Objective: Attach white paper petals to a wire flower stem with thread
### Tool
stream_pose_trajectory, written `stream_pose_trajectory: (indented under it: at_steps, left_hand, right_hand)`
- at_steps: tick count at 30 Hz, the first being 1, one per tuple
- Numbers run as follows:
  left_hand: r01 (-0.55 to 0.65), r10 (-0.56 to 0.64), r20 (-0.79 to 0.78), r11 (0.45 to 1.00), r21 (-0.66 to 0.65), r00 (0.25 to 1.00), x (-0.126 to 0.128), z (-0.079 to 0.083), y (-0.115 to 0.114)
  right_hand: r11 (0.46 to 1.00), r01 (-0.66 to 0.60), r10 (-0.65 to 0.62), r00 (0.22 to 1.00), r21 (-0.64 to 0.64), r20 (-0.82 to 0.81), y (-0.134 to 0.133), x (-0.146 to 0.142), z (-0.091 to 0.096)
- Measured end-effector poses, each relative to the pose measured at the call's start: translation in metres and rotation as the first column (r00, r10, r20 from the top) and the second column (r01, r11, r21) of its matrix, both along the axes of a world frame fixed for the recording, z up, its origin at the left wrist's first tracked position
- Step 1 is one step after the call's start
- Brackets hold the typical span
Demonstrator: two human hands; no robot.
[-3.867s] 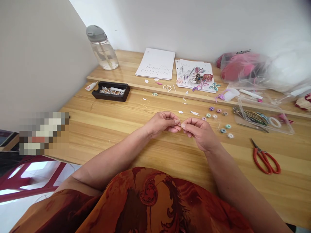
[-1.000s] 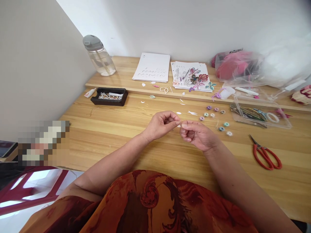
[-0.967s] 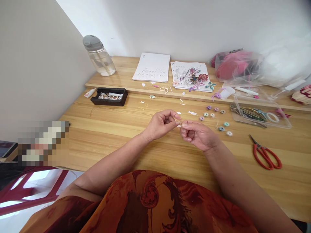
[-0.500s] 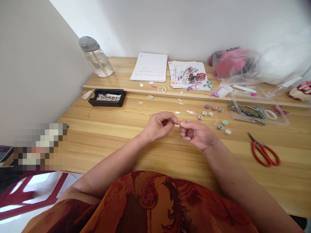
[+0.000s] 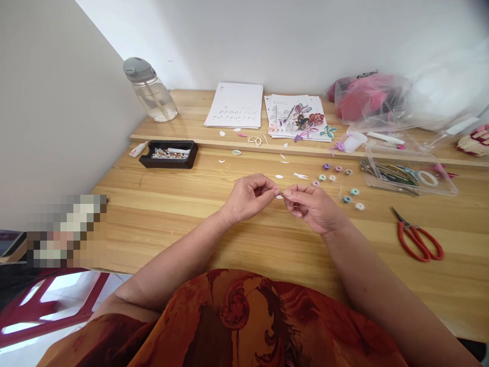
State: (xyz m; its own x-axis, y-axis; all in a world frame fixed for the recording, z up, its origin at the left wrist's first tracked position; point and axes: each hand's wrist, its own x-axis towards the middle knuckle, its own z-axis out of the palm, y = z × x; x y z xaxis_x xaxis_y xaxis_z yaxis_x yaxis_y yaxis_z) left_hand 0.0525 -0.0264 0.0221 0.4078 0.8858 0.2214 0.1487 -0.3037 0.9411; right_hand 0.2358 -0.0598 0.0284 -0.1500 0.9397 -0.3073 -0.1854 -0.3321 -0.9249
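My left hand [image 5: 251,198] and my right hand [image 5: 312,208] meet fingertip to fingertip over the middle of the table. Each has thumb and forefinger pinched together. What they pinch is too small to make out. A small white piece [image 5: 279,197] shows right at the fingertips, and I cannot tell whether it is held or lies on the wood below. Just beyond the hands lie a white leaf-shaped cutout [image 5: 279,177] and a white forked cutout [image 5: 300,176]. Several small thread bobbins, among them a purple bobbin [image 5: 326,166], lie past my right hand.
Red-handled scissors [image 5: 418,242] lie at the right, near a clear box [image 5: 451,189] of tools. To the left is a black tray [image 5: 187,162] of beads. A raised back shelf [image 5: 191,109] carries a water bottle [image 5: 151,94], paper sheets [image 5: 235,99] and thread flowers [image 5: 302,109].
My fingertips have drawn slightly closer together, and the fingers of my right hand have shifted a little. The white piece remains between the hands. The whole view has moved very slightly.
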Motion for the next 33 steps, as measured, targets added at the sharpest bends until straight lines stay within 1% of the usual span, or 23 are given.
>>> stream_pose_trajectory:
  at_steps: [3,6,9,12,15,19,22,27,33]
  left_hand:
    - [0.051,-0.047,0.042,0.994,-0.093,0.998,-0.0008,-0.0016,0.0022]
    - [0.07,-0.064,0.047,0.99,-0.121,0.997,-0.0012,0.0009,0.0022]
    - [0.086,-0.082,0.035,0.985,-0.147,0.996,-0.0007,0.0049,0.0006]
    - [0.101,-0.101,0.011,0.982,-0.16,0.995,-0.0004,0.0073,-0.0006]
    - [0.12,-0.122,0.001,0.98,-0.156,0.993,-0.0009,0.0069,0.0001]
    - [0.183,-0.178,0.043,0.969,-0.169,0.983,-0.0025,0.0034,0.0027]
    - [0.216,-0.209,0.058,0.958,-0.186,0.976,-0.0034,0.0011,0.0039]
    - [0.186,-0.184,0.03,0.963,-0.196,0.982,-0.0041,-0.0004,0.0047]
    - [0.165,-0.161,0.036,0.961,-0.222,0.986,-0.0032,0.0013,0.0046]
  right_hand:
    - [0.996,0.025,-0.03,0.998,0.088,0.052,-0.0007,0.0001,0.0009]
    - [0.991,0.04,-0.05,0.996,0.125,0.078,-0.0009,0.0007,0.0009]
    - [0.994,0.045,-0.053,0.996,0.102,0.078,-0.0007,0.0012,0.0012]
    - [0.999,0.031,-0.034,0.998,0.043,0.06,-0.0002,0.0012,0.0021]
    - [1.0,0.008,-0.008,1.0,-0.024,0.009,0.0004,0.0008,0.0028]
    - [0.998,-0.014,0.01,0.999,-0.066,-0.049,0.0009,0.0007,0.0023]
    - [0.997,-0.025,0.021,0.998,-0.068,-0.058,0.0005,0.0015,0.0021]
    - [0.999,-0.034,0.033,0.999,-0.032,-0.026,-0.0011,0.0036,0.0039]
    - [1.0,-0.024,0.024,1.0,0.003,0.0,-0.0015,0.0042,0.0046]
